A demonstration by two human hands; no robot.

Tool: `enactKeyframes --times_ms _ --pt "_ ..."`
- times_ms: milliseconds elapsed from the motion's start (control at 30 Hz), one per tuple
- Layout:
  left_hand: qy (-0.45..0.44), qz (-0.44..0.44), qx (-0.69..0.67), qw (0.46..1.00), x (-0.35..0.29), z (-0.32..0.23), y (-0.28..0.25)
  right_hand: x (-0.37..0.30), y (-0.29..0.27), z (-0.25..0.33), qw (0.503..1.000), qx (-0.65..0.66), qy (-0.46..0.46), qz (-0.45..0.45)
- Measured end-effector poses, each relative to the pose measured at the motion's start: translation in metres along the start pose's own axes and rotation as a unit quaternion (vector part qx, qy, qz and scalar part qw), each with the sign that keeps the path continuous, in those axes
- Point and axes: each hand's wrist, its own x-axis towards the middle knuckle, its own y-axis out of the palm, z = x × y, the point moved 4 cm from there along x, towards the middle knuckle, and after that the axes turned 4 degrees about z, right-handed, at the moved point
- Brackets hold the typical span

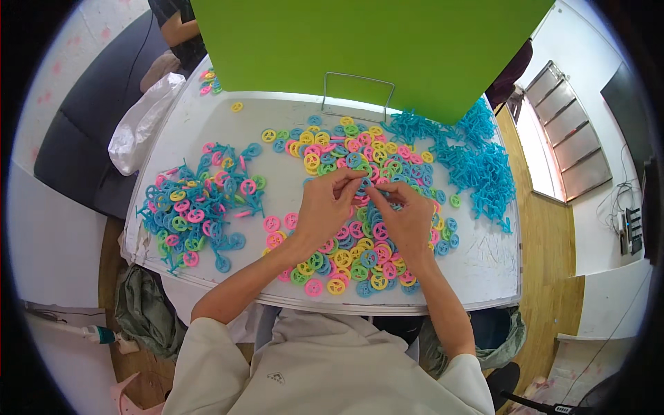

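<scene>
My left hand [324, 204] is over the middle of the table, thumb and forefinger pinched on a small blue plastic toy wheel [365, 183]. From the right, my right hand [407, 218] meets it with closed fingertips against the wheel's edge; whatever else they hold is hidden. Beneath both hands spreads a heap of loose spoked wheels [342, 257] in pink, yellow, green and blue. On the left lies a pile of blue stems with coloured wheels on them [194, 214]. Bare blue forked stems [477, 173] are heaped at the far right.
A tall green panel [366, 48] stands across the back of the white table [477, 266], with a bent wire frame [358, 95] before it. A white plastic bag [142, 124] hangs by the left edge. Another person's arm [181, 31] shows at the far left.
</scene>
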Motion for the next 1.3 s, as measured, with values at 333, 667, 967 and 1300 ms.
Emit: enactKeyframes --times_ms 333,667,967,1300 --pt "-0.068 0.117 -0.128 0.983 0.013 0.005 -0.014 0.007 0.004 -0.01 0.943 0.27 -0.04 0.19" --pt "0.023 0.118 0.508 0.853 0.003 -0.002 -0.05 0.015 -0.007 -0.025 0.942 0.319 0.051 0.092" --pt "-0.034 0.056 0.167 0.984 0.014 -0.013 -0.039 0.013 -0.015 -0.006 0.991 0.079 -0.041 0.098" --pt "-0.14 0.117 -0.069 0.981 0.006 0.0 -0.015 0.012 -0.011 -0.003 0.978 0.06 -0.17 0.101"
